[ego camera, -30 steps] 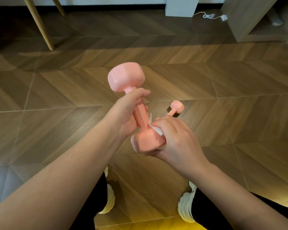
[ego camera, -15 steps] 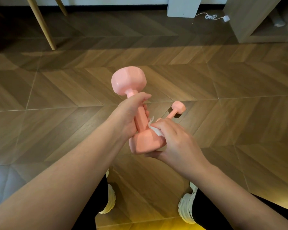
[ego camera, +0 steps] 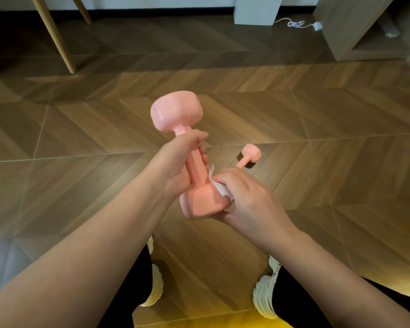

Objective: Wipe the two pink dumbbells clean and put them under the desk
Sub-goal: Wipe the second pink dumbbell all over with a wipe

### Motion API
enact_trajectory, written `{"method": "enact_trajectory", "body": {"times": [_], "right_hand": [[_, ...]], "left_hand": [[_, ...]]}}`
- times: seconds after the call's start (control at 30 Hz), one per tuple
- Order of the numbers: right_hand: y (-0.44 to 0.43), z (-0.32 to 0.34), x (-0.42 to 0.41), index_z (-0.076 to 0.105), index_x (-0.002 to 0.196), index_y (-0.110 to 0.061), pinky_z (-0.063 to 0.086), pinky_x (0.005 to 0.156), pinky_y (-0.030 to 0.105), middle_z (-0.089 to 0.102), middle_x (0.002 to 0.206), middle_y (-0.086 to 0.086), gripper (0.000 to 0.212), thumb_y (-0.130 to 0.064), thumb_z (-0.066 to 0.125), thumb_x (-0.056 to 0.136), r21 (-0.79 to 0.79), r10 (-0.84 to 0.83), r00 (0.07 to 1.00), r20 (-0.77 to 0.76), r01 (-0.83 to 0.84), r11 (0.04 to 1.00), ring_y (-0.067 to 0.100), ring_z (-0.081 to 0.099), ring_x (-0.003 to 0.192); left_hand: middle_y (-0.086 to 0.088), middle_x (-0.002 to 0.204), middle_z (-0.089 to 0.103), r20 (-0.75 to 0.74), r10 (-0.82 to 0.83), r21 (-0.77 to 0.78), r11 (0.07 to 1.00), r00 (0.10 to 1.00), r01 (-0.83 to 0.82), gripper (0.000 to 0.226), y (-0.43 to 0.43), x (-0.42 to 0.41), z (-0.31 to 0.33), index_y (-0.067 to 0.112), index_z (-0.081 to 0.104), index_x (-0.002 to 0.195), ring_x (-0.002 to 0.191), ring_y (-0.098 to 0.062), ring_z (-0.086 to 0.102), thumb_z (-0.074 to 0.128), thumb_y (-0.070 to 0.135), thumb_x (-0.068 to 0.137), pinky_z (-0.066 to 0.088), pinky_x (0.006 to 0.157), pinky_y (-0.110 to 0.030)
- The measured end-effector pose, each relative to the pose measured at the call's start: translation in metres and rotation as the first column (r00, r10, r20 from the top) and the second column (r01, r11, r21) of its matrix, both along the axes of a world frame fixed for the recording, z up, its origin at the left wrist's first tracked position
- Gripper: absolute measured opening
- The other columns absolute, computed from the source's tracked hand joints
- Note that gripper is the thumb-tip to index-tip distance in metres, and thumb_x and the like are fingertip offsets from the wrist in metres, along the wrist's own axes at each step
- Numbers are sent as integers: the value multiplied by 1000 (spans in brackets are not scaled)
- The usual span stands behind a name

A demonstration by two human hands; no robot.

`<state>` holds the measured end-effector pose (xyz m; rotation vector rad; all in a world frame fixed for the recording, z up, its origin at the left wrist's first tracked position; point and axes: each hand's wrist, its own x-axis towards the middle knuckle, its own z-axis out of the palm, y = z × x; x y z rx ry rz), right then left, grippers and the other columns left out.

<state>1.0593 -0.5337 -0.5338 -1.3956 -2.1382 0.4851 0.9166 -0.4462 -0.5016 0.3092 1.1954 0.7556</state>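
Observation:
My left hand (ego camera: 175,166) grips the handle of a pink dumbbell (ego camera: 176,113), held nearly upright above the floor. Its lower head sits against my right hand (ego camera: 249,200), whose fingers press a white tissue (ego camera: 219,188) on that head while the thumb curls under it. The second pink dumbbell (ego camera: 251,154) lies on the wooden floor beyond my right hand, with its near end hidden behind my fingers.
Wooden furniture legs (ego camera: 55,36) stand at the far left. A white post (ego camera: 257,9) with a white cable (ego camera: 296,24) is at the back. A wooden cabinet (ego camera: 355,29) stands at the far right. My shoes (ego camera: 264,297) are below.
The held dumbbell has shifted slightly while my right hand keeps rubbing the tissue over its lower head. The dumbbell on the floor has not moved.

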Motion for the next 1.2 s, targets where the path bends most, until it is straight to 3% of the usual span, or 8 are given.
{"method": "enact_trajectory", "body": {"times": [0.1,0.27,0.37,0.5,0.6,0.73,0.97,1.2], "right_hand": [[-1,3,-2,61,105,-12,48,67,36,63,103,-2,50,-21,88,64,-52,9,999,-47,-12,999,13,54,90],[-1,2,2,62,104,-10,49,75,39,65,105,2,46,-16,86,65,-41,15,999,-42,-16,999,18,58,94],[-1,-2,3,62,104,-10,49,78,37,66,105,2,46,-21,85,67,-11,47,999,1,-47,999,23,62,95],[1,-1,-3,63,98,-12,42,78,29,65,93,-2,44,-42,73,67,-19,37,999,17,-37,999,12,55,90],[3,-1,-1,64,96,-12,41,83,29,66,91,-2,46,-46,65,66,-8,19,999,34,-19,1000,13,54,92],[1,-2,4,66,97,-7,37,92,25,69,95,3,45,-33,85,66,67,6,999,53,-10,998,15,54,98],[2,-1,1,65,99,-8,46,83,34,68,98,3,46,-32,85,65,78,41,998,41,-44,996,17,59,97],[3,-1,2,64,100,-6,47,78,40,67,94,7,55,-35,83,59,39,52,999,-6,-52,998,22,59,90]], "left_hand": [[6,48,39,5,-48,56,997,999,48,29,0,-1,4,21,43,67,39,-9,36,62,21,89,36,45,-20],[0,58,53,-14,-43,51,998,999,43,26,0,0,9,15,51,67,52,-14,51,65,19,89,45,58,-28],[1,55,47,-57,-14,-2,1000,998,14,28,0,0,5,16,50,65,49,-13,46,65,21,89,42,54,-26],[4,47,33,-24,-94,70,993,995,96,30,-1,-3,7,19,38,64,39,-12,31,55,22,88,28,43,-21],[3,50,38,-10,-114,120,986,993,114,29,-2,0,12,19,41,67,44,-13,36,58,23,89,34,48,-24],[0,65,53,-79,-68,97,992,995,76,16,0,2,9,16,56,76,60,-14,51,66,17,88,43,65,-32],[3,55,45,-56,-64,60,996,996,67,25,0,0,3,19,50,69,47,-12,43,65,23,89,38,53,-25],[6,38,26,202,-296,263,935,933,240,32,-1,-5,18,18,35,59,33,-11,25,55,26,82,26,43,-22]]}}
